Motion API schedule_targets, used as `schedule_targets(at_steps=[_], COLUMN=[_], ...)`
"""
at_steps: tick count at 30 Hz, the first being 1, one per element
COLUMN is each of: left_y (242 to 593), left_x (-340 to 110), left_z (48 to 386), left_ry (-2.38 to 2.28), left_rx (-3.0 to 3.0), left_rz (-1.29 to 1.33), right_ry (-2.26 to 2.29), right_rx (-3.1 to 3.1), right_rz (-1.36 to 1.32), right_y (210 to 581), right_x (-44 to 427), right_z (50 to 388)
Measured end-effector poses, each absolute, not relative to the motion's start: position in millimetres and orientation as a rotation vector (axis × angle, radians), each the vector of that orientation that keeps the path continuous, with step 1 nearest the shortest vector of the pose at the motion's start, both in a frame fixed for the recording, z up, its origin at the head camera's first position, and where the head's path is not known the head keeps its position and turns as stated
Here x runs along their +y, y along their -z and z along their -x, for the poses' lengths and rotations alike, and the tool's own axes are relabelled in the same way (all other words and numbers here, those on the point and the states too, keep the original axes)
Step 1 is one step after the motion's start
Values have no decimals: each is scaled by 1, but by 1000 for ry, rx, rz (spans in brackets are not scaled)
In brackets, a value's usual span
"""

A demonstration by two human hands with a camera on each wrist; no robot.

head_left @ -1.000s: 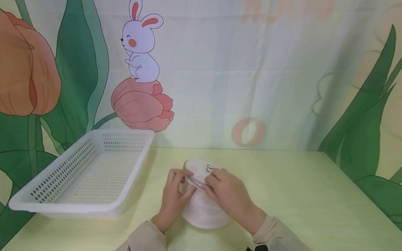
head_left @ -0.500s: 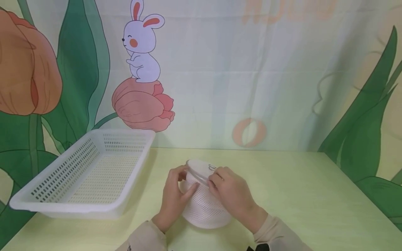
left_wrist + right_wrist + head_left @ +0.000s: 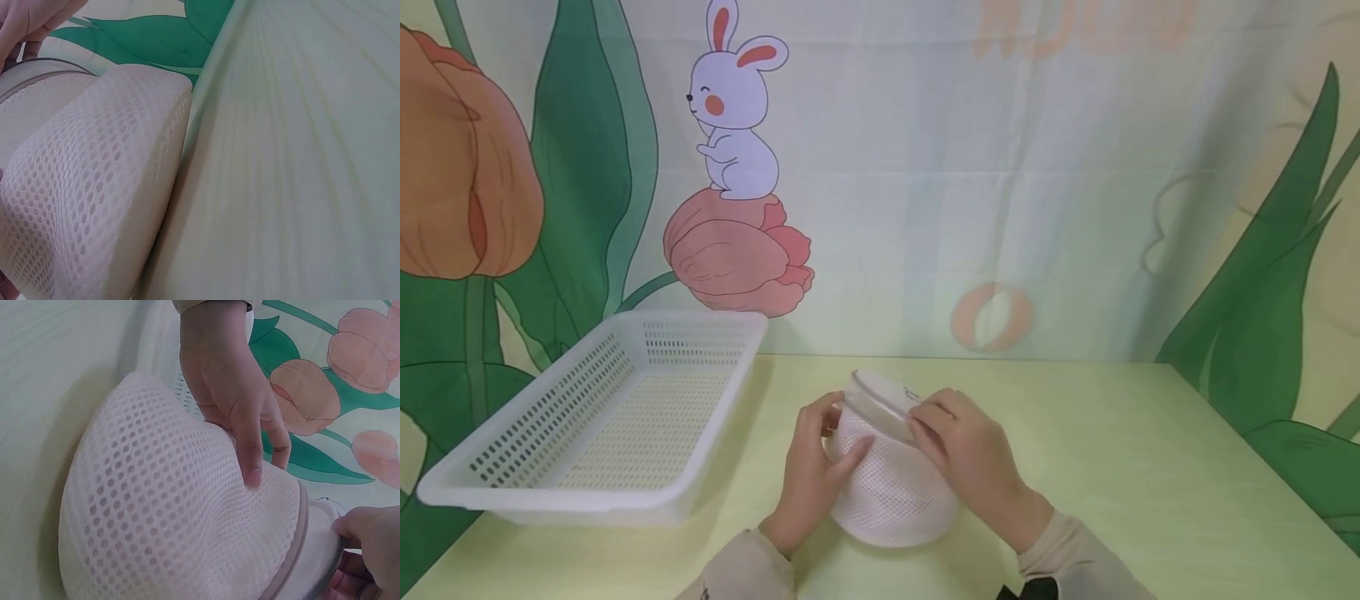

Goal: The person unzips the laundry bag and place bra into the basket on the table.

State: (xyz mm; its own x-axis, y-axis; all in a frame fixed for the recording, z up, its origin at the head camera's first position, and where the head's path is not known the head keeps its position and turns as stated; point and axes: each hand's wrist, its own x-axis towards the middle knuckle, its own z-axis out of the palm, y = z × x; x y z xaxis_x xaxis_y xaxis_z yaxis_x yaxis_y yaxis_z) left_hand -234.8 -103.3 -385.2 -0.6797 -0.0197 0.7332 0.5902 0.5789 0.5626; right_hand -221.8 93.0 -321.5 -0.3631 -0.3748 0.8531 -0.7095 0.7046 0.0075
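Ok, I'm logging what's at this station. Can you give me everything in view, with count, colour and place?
Mesh bag: one, white, on the table between the hands
Round lid: one, white, tilted up at the bag's top
Perforated plastic basket: one, white, left side of the table
Table: one, pale yellow-green, under bag and basket
Backdrop: one, mostly pale, behind the table
Printed rabbit: one, white, upper left of the backdrop
Printed tulips: two in the head view, orange and pink, backdrop's left
Printed leaves: several, green, both backdrop sides
Sleeves: two, beige, bottom edge
Left hand: one, gripping the bag
Right hand: one, pinching the lid's edge
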Motion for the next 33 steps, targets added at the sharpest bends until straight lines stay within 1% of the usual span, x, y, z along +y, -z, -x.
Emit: schedule_targets(at_steps=[8, 14, 21, 26, 33], left_y=[389, 389, 384, 378, 376], left_x=[-100, -99, -103, -105, -104], left_z=[235, 232, 226, 221, 213], left_ry=[1092, 1064, 1058, 1049, 1048], left_rx=[-2117, -2082, -2117, -2185, -2252], left_rz=[454, 453, 400, 413, 427], right_ry=[-589, -597, -589, -653, -747], right_rx=[-1929, -1964, -1989, -2044, -2137], right_rz=[-782, -722, -678, -599, -529], right_y=[317, 314, 306, 301, 302], right_x=[106, 114, 125, 136, 151], right_z=[222, 221, 224, 224, 224])
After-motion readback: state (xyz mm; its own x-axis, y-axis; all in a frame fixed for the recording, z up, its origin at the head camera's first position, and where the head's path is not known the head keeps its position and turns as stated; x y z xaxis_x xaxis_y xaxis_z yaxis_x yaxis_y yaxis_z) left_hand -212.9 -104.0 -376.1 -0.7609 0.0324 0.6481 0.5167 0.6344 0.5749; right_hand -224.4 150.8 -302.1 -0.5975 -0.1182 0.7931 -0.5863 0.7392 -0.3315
